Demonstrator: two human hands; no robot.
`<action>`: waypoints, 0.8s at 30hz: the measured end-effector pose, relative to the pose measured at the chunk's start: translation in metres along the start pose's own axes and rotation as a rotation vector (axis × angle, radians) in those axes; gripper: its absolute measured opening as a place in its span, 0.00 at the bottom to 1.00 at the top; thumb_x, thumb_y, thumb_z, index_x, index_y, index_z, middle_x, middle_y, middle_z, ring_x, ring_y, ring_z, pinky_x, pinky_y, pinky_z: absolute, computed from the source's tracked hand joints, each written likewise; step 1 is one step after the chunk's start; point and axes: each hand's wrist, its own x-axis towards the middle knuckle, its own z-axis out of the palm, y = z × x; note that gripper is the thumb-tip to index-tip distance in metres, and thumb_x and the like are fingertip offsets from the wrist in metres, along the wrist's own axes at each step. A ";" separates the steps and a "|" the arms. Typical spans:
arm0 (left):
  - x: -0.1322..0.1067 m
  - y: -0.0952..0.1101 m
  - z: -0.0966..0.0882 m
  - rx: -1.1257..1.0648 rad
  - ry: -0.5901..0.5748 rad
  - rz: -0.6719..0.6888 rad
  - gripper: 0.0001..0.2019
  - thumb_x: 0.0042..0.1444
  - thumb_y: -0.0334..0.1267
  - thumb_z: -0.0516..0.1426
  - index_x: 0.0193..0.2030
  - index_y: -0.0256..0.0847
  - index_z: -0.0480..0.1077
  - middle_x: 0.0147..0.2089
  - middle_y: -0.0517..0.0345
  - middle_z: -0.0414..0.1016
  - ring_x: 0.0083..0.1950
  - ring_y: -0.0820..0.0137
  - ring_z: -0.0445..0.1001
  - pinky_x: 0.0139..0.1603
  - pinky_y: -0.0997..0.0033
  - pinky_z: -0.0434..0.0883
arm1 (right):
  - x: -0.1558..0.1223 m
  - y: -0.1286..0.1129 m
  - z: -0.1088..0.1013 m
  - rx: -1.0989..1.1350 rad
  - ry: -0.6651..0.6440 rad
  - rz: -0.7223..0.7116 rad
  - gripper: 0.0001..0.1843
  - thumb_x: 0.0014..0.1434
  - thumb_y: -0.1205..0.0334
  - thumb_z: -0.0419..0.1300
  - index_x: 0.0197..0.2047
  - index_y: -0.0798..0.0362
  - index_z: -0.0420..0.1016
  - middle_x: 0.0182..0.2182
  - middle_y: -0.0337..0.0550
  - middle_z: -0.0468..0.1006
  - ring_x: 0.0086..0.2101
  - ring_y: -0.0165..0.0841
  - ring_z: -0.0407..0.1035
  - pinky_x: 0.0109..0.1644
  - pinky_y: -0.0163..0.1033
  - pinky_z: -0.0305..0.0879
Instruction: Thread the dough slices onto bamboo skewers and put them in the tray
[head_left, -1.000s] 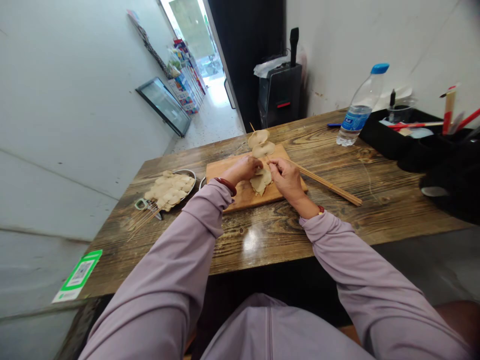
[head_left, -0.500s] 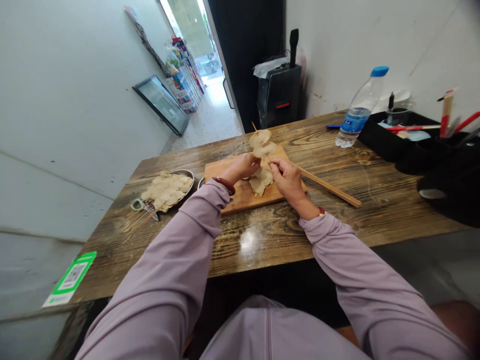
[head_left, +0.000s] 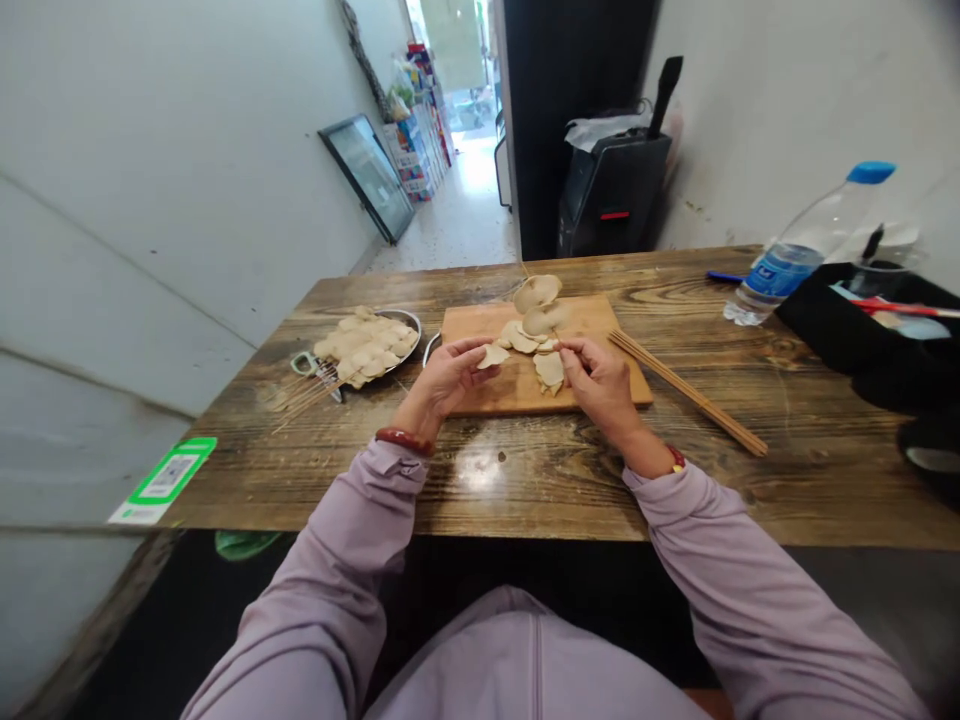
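Note:
My right hand (head_left: 600, 385) pinches the lower end of a thin wooden skewer (head_left: 526, 268) with two pale, round, flat slices (head_left: 538, 292) threaded on it, held above the board. In my left hand (head_left: 448, 378) a single loose pale slice (head_left: 493, 355) is gripped between thumb and fingers, a little left of the skewer. Beneath both hands lies a wooden cutting board (head_left: 480, 402). More loose slices (head_left: 550, 370) rest on it between the hands. What kind of food the slices are, I cannot tell.
Left of the board, a metal plate (head_left: 415, 330) bears a pile of skewered slices (head_left: 367, 340), sticks pointing toward me. A bundle of bare skewers (head_left: 694, 395) lies at the board's right. Farther right stand a water bottle (head_left: 784, 270) and a black organizer (head_left: 825, 320).
My left hand has moved away from the skewer, down and left, and now shows a loose slice in its fingers. My right hand still holds the skewer, lower over the board. The view has shifted.

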 end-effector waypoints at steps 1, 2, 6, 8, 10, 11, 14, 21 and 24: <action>-0.003 -0.001 -0.005 -0.011 0.019 0.012 0.16 0.46 0.27 0.71 0.43 0.31 0.77 0.36 0.52 0.82 0.36 0.69 0.82 0.42 0.65 0.81 | -0.003 -0.003 0.002 0.042 -0.039 0.017 0.14 0.65 0.53 0.58 0.42 0.53 0.81 0.21 0.36 0.74 0.22 0.32 0.68 0.30 0.37 0.63; -0.005 -0.003 -0.010 -0.019 0.033 0.024 0.18 0.45 0.26 0.71 0.44 0.32 0.77 0.36 0.52 0.82 0.36 0.68 0.82 0.41 0.64 0.82 | -0.005 -0.005 0.003 0.089 -0.076 0.044 0.14 0.65 0.53 0.58 0.42 0.53 0.80 0.20 0.35 0.73 0.21 0.31 0.67 0.28 0.36 0.63; -0.002 -0.005 -0.020 -0.060 0.090 0.072 0.21 0.41 0.23 0.70 0.45 0.32 0.78 0.36 0.54 0.82 0.35 0.70 0.81 0.39 0.68 0.80 | -0.012 -0.011 0.007 0.234 -0.201 0.167 0.15 0.63 0.50 0.60 0.42 0.53 0.79 0.17 0.30 0.67 0.16 0.27 0.60 0.23 0.34 0.57; 0.001 -0.004 -0.023 -0.081 0.121 0.098 0.16 0.42 0.23 0.69 0.40 0.32 0.78 0.36 0.54 0.82 0.35 0.71 0.80 0.40 0.70 0.80 | -0.013 -0.013 0.007 0.266 -0.243 0.210 0.15 0.62 0.49 0.62 0.42 0.53 0.79 0.16 0.29 0.65 0.15 0.26 0.57 0.21 0.33 0.54; 0.002 -0.003 -0.026 -0.099 0.148 0.120 0.10 0.43 0.24 0.68 0.34 0.33 0.77 0.34 0.56 0.81 0.34 0.73 0.79 0.40 0.70 0.80 | -0.015 -0.015 0.007 0.281 -0.280 0.244 0.17 0.62 0.47 0.62 0.41 0.53 0.79 0.15 0.29 0.65 0.15 0.25 0.55 0.19 0.33 0.51; 0.001 -0.003 -0.028 -0.107 0.158 0.126 0.09 0.43 0.24 0.68 0.32 0.34 0.76 0.33 0.58 0.80 0.33 0.74 0.78 0.39 0.71 0.79 | -0.016 -0.016 0.007 0.281 -0.297 0.256 0.17 0.62 0.47 0.62 0.41 0.53 0.79 0.15 0.29 0.65 0.15 0.25 0.55 0.19 0.32 0.51; -0.002 0.000 -0.035 -0.119 0.154 0.123 0.07 0.46 0.25 0.66 0.32 0.35 0.74 0.33 0.59 0.79 0.32 0.75 0.77 0.35 0.73 0.78 | -0.023 -0.020 0.006 0.251 -0.340 0.260 0.16 0.62 0.49 0.62 0.41 0.54 0.80 0.15 0.30 0.66 0.15 0.25 0.56 0.19 0.32 0.51; -0.006 0.008 -0.038 -0.069 0.149 0.173 0.08 0.50 0.30 0.68 0.34 0.36 0.73 0.32 0.60 0.77 0.29 0.75 0.75 0.29 0.77 0.74 | -0.035 -0.026 0.001 0.077 -0.466 0.178 0.11 0.64 0.56 0.61 0.39 0.51 0.83 0.16 0.32 0.67 0.16 0.27 0.58 0.20 0.34 0.52; -0.007 0.010 -0.037 -0.069 0.170 0.217 0.11 0.47 0.29 0.69 0.36 0.36 0.75 0.32 0.60 0.78 0.30 0.76 0.75 0.31 0.77 0.74 | -0.037 -0.027 0.002 0.016 -0.476 0.140 0.10 0.64 0.57 0.61 0.39 0.50 0.83 0.17 0.34 0.68 0.17 0.29 0.60 0.20 0.35 0.53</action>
